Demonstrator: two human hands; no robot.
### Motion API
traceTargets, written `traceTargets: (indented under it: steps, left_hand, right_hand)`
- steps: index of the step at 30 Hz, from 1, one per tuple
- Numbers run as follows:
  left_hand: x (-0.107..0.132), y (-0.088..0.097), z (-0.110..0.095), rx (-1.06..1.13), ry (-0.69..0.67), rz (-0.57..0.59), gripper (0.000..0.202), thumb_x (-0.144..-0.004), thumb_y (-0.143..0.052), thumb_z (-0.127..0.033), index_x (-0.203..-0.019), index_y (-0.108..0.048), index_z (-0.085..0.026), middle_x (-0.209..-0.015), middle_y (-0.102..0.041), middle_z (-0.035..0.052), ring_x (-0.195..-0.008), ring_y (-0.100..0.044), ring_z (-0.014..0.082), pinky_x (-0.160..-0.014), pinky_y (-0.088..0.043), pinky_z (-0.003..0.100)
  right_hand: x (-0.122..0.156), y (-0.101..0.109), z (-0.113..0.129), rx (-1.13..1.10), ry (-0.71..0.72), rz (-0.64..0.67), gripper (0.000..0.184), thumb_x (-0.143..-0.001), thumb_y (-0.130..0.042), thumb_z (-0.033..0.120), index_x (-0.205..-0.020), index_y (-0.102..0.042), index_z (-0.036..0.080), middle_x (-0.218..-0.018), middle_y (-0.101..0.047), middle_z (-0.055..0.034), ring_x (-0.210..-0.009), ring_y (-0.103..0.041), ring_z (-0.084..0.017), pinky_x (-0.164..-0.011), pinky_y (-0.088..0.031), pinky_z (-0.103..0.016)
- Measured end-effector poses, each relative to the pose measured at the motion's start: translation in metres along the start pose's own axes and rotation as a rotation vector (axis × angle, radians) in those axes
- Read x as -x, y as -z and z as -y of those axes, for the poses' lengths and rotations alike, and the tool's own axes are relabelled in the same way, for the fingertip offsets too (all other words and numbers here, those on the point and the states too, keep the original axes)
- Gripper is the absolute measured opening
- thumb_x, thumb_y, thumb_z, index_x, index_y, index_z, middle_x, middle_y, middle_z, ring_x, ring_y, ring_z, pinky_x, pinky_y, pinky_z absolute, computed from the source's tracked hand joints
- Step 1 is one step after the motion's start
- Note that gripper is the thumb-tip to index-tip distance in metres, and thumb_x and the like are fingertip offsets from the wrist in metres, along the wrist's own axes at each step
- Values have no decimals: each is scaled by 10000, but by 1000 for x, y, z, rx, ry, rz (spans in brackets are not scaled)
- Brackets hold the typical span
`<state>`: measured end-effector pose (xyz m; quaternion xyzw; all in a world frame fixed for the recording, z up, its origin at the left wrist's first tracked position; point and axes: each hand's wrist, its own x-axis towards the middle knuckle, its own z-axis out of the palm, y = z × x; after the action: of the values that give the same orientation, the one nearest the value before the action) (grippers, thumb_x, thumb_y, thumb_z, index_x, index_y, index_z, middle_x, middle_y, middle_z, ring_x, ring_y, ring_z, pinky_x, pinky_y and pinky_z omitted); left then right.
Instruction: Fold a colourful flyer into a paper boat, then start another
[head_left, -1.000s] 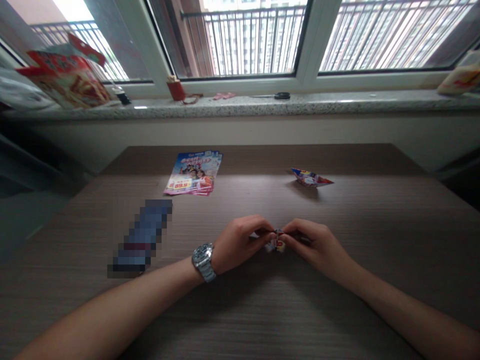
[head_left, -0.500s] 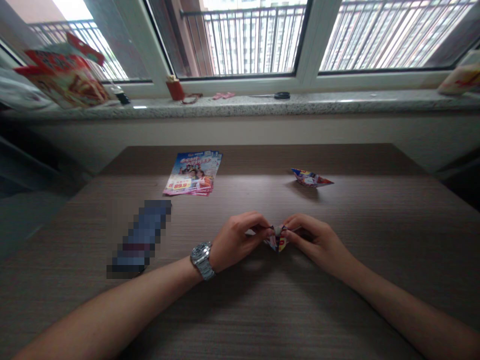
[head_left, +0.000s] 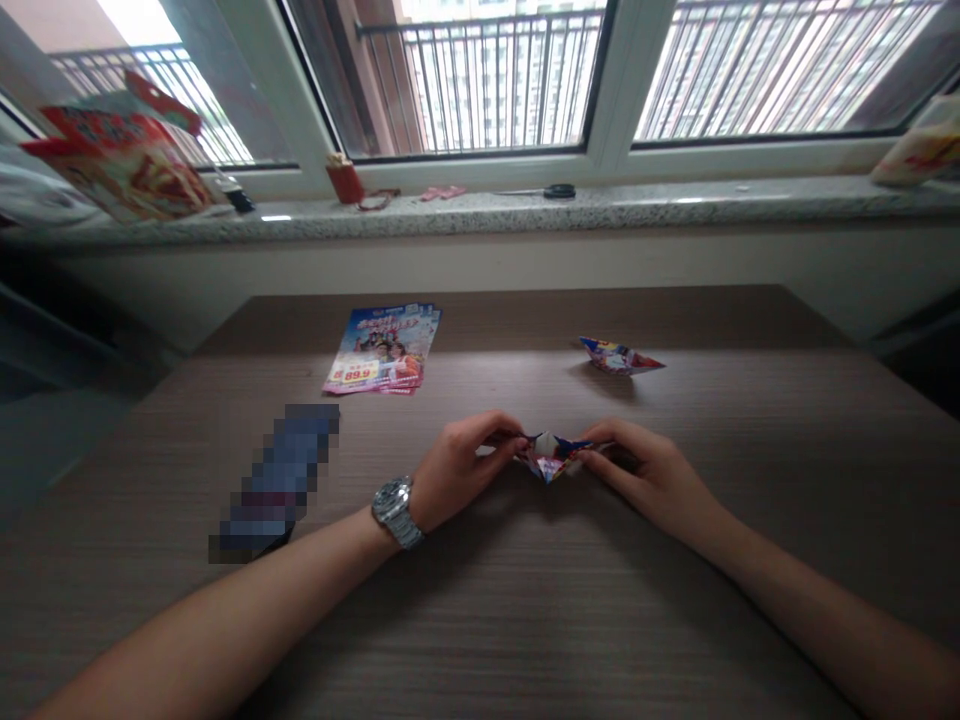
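One left hand (head_left: 463, 474) and one right hand (head_left: 651, 468) pinch opposite ends of a folded paper (head_left: 548, 466) over the table (head_left: 495, 620), its middle spread open, shaping apparently unfinished; beyond, a paper boat (head_left: 621, 359) looks complete, and stacked flyers (head_left: 384, 350) lie unfolded.

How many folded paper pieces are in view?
2: a held piece between the left hand and right hand, and a loose piece on the table beyond the right hand.
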<state>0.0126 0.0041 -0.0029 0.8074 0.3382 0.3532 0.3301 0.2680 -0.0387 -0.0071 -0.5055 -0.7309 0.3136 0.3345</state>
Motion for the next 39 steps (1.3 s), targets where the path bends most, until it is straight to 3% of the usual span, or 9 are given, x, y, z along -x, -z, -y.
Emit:
traceTargets:
  steps: [6, 11, 18, 21, 27, 33, 39]
  left_hand:
    - [1, 2, 7, -164, -75, 22, 184, -949, -639, -190, -1132, -652, -202, -963, -742, 16, -850, -712, 124, -776, -555, 217]
    - [1, 4, 11, -334, -157, 140, 147, -996, -557, -205, -1037, -699, -212, -974, -716, 21, -832, -677, 124, -771, -523, 222]
    - [2, 3, 10, -382, -190, 220, 159, -1004, -548, -215, -1090, -682, -222, -999, -688, 24, -834, -656, 123, -756, -499, 216]
    - [3, 2, 9, -399, -206, 222, 166, -1005, -549, -223, -1108, -679, -227, -997, -682, 27, -821, -648, 120, -746, -497, 211]
    - [3, 4, 6, -417, -201, 253, 176, -1017, -528, -227, -1121, -670, -225, -1004, -670, 32, -850, -648, 129, -769, -500, 221]
    - [3, 2, 5, -456, -257, 255, 182, -1020, -509, -222, -1129, -655, -224, -998, -672, 31, -867, -643, 134, -781, -503, 234]
    - [1, 0, 0, -457, -287, 258, 158, -998, -539, -222, -1125, -631, -209, -1173, -644, 62, -1023, -628, 179, -900, -519, 303]
  right_hand:
    - [0, 4, -2, 112, 57, 25, 208, -983, -558, 379, -973, -689, 217, -909, -720, -68, -830, -661, -222, -752, -512, -347]
    - [-1, 6, -7, 136, 72, 42, 202, -980, -564, 375, -964, -687, 215, -892, -712, -69, -802, -653, -219, -727, -507, -345]
    - [0, 4, -6, 136, 114, 26, 141, -970, -589, 330, -981, -680, 223, -896, -701, -54, -795, -651, -205, -695, -499, -318]
    - [0, 2, -3, 144, 138, 20, 142, -967, -595, 301, -1070, -664, 231, -961, -701, -63, -851, -662, -209, -736, -523, -328]
    - [3, -1, 0, 199, 300, 72, 339, -970, -578, 244, -1308, -590, 265, -1273, -621, -114, -1123, -632, -235, -944, -526, -376]
    - [3, -3, -7, 291, 362, 90, 216, -982, -571, 248, -1187, -637, 231, -1187, -656, -120, -1066, -638, -232, -896, -537, -373]
    - [1, -3, -8, 275, 379, 106, 128, -966, -603, 235, -1088, -637, 211, -1100, -677, -100, -983, -646, -214, -836, -530, -336]
